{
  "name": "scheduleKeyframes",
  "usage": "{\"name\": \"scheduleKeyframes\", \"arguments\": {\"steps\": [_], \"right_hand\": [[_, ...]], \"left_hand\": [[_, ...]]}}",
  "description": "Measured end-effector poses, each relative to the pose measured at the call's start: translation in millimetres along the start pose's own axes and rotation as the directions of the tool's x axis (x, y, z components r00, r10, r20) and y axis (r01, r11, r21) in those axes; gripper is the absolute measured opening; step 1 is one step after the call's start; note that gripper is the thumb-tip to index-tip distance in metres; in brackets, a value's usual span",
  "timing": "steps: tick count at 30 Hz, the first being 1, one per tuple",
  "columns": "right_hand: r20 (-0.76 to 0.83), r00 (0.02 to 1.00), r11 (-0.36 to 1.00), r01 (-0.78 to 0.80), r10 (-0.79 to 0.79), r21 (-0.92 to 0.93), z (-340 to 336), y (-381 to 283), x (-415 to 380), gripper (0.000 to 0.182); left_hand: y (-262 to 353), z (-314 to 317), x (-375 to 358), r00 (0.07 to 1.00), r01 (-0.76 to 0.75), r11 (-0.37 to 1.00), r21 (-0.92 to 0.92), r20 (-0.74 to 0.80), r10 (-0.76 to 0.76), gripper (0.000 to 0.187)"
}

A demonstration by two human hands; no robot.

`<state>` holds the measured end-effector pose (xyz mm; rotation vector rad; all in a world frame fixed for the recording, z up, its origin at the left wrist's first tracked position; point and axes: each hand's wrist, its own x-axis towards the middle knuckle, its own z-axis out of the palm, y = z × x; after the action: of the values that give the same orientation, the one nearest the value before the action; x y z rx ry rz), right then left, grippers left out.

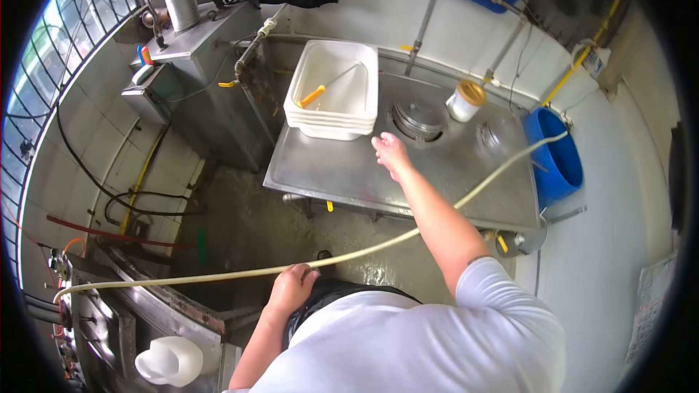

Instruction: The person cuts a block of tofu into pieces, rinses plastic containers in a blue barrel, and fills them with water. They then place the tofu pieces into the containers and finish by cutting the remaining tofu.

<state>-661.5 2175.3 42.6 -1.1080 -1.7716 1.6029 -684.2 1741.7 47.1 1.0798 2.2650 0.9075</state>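
My right hand (392,154) reaches over the steel table (328,164), just off the front right corner of a stack of white plastic tubs (331,128). Its fingers are loosely bent and apart, with nothing in them. Inside the top tub lies a tool with an orange handle (312,97) and a thin metal shaft. Down by my waist, my left hand (293,287) is closed on a long pale hose (364,251). The hose runs from the machine at lower left, passes beneath my right forearm and ends over a blue barrel (557,175).
A round metal lid (419,118) and a white jar with a gold lid (466,100) are on the table. A white plastic jug (169,361) sits at lower left. Steel equipment (218,65) stands at the back left, above a wet floor (247,204).
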Motion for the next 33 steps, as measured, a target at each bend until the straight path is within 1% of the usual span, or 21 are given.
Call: {"name": "scheduleKeyframes", "arguments": {"steps": [1,4,6,7,9,12,14,15,17,18,19,20,21,22,23,25,27,28,30,31,33], "right_hand": [[-0.062,0.994,0.990,0.084,-0.091,-0.114,6.2,34.8,63.7,0.069],[-0.078,0.997,0.999,0.007,-0.011,-0.045,25.5,9.9,124.5,0.059],[-0.094,0.979,0.981,-0.185,0.180,-0.051,34.6,-7.9,143.7,0.056],[-0.089,0.979,0.980,-0.191,0.186,-0.053,40.0,-1.2,153.5,0.056],[-0.255,0.966,0.972,-0.097,0.041,-0.212,45.3,17.8,163.6,0.049],[-0.145,0.979,0.977,-0.161,0.140,-0.141,38.1,1.9,117.1,0.046],[-0.048,0.975,0.969,-0.221,0.217,-0.115,33.8,3.3,74.5,0.047],[-0.021,0.965,0.960,-0.261,0.260,-0.097,31.1,3.0,48.2,0.048],[0.017,0.959,0.952,-0.280,0.284,-0.127,22.4,-5.4,1.2,0.052],[0.030,0.955,0.949,-0.289,0.295,-0.125,17.4,4.2,-15.7,0.052],[0.018,0.960,0.957,-0.277,0.279,-0.083,12.6,12.7,-30.6,0.055],[0.002,0.965,0.965,-0.260,0.261,-0.038,8.1,17.2,-35.4,0.058],[0.010,0.964,0.964,-0.266,0.267,-0.026,4.2,13.3,-36.7,0.058],[0.035,0.958,0.959,-0.285,0.285,-0.009,0.1,7.9,-38.7,0.064],[0.061,0.952,0.953,-0.302,0.301,0.010,-2.8,4.1,-38.8,0.071],[0.055,0.945,0.946,-0.323,0.322,0.019,-6.6,0.1,-27.2,0.073],[0.121,0.925,0.933,-0.360,0.361,-0.029,-11.9,-0.6,-8.6,0.067],[0.181,0.912,0.923,-0.382,0.369,0.044,-13.8,7.4,1.3,0.055],[0.212,0.903,0.904,-0.406,0.374,0.135,-14.2,31.2,14.9,0.050],[0.236,0.897,0.880,-0.424,0.374,0.215,-13.9,33.6,16.9,0.045],[0.209,0.905,0.877,-0.415,0.371,0.241,-18.7,29.1,13.6,0.043]], "left_hand": [[-2.3,-2.2,17.2,1.000,-0.006,1.000,-0.006,-0.024,0.005,0.031],[6.9,-19.5,70.9,0.997,-0.007,0.999,-0.048,-0.074,0.004,0.028],[15.8,-30.9,110.9,0.994,-0.037,0.997,-0.069,-0.108,0.029,0.028],[19.4,-34.4,130.7,0.994,-0.028,0.997,-0.069,-0.106,0.021,0.028],[24.6,-37.5,172.0,0.956,-0.194,0.980,-0.045,-0.232,0.179,0.032],[43.4,-45.6,230.2,0.953,-0.177,0.984,0.033,-0.243,0.180,0.040],[64.7,-55.5,264.6,0.858,-0.271,0.950,0.154,-0.409,0.311,0.050],[72.8,-58.7,281.9,0.859,-0.261,0.952,0.157,-0.413,0.304,0.050],[85.0,-60.7,306.3,0.881,-0.203,0.934,0.295,-0.360,0.306,0.057],[79.2,-49.7,317.4,0.903,-0.106,0.899,0.426,-0.337,0.266,0.055],[79.5,-47.7,323.0,0.907,-0.097,0.895,0.435,-0.332,0.259,0.055],[81.2,-46.4,329.0,0.985,0.000,0.860,0.509,-0.150,0.089,0.050],[82.1,-43.1,332.8,0.994,0.075,0.801,0.594,0.022,-0.109,0.045],[75.6,-35.6,336.2,0.993,0.053,0.773,0.632,0.048,-0.107,0.031],[71.8,-31.5,337.1,0.993,0.054,0.762,0.645,0.049,-0.112,0.031],[78.3,-28.4,327.9,0.993,-0.006,0.810,0.587,-0.093,0.075,0.025],[86.8,-34.1,311.2,0.989,-0.015,0.822,0.570,-0.113,0.097,0.025],[88.9,-35.4,301.7,0.980,0.041,0.866,0.499,-0.190,0.063,0.025],[91.2,-38.8,276.2,0.939,0.138,0.933,0.333,-0.343,-0.016,0.027],[84.1,-36.4,263.6,0.887,0.126,0.947,0.296,-0.460,0.026,0.029],[76.7,-29.8,233.7,0.796,0.310,0.948,0.068,-0.563,-0.220,0.032]]}}
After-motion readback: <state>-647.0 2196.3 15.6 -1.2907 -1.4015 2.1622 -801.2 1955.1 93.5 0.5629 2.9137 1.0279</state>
